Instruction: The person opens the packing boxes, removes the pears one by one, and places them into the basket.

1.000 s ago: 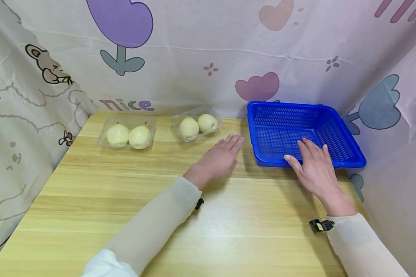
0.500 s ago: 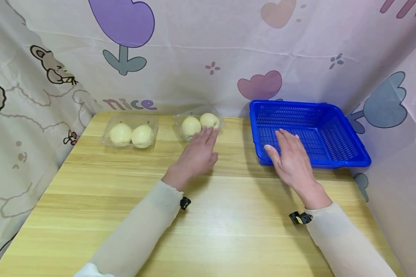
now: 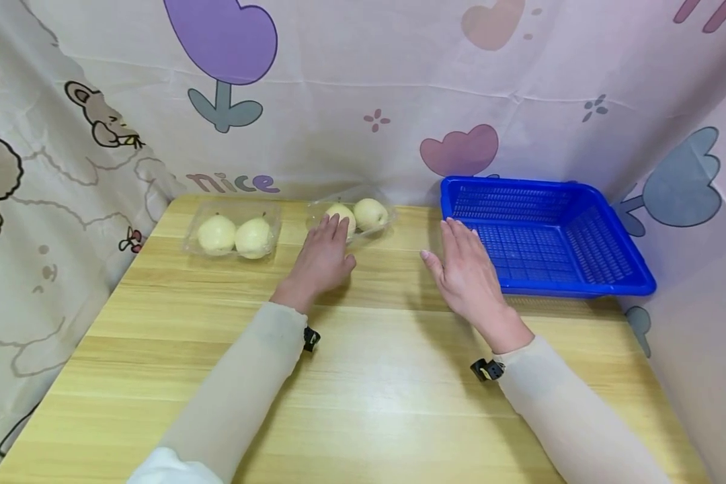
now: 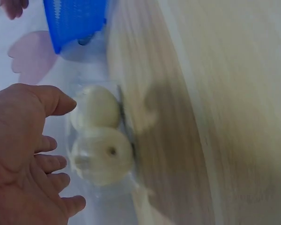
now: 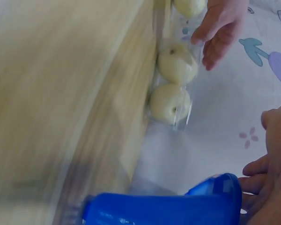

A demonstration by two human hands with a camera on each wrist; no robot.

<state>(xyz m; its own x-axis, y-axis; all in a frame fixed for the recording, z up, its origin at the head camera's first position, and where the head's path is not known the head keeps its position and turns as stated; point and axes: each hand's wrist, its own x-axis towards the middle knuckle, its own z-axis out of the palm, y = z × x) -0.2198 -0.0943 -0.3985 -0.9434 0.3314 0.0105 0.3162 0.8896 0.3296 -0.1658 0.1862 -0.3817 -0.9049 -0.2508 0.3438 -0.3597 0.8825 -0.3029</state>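
Observation:
Two clear plastic boxes, each with two pale yellow pears, stand along the table's back edge. Over the front of the middle box reaches my left hand (image 3: pixel 323 259), covering part of one pear (image 3: pixel 341 218); the other pear (image 3: pixel 371 214) shows beside it. In the left wrist view, thumb and fingers are spread and loosely bent, apart from the pears (image 4: pixel 102 157). My right hand (image 3: pixel 468 275) hovers with extended fingers between that box and the blue basket (image 3: pixel 644 286), overlapping the basket's left rim in the head view. It holds nothing.
The other box's pears (image 3: pixel 253 237) lie left of my left hand. The wooden table (image 3: pixel 375 396) stretches toward me. A printed curtain (image 3: pixel 333 101) hangs close behind the boxes and basket, and more curtain closes off both sides.
Both hands have moved left. My left hand has come from right of the middle box to its front, and my right hand from over the basket to its left side.

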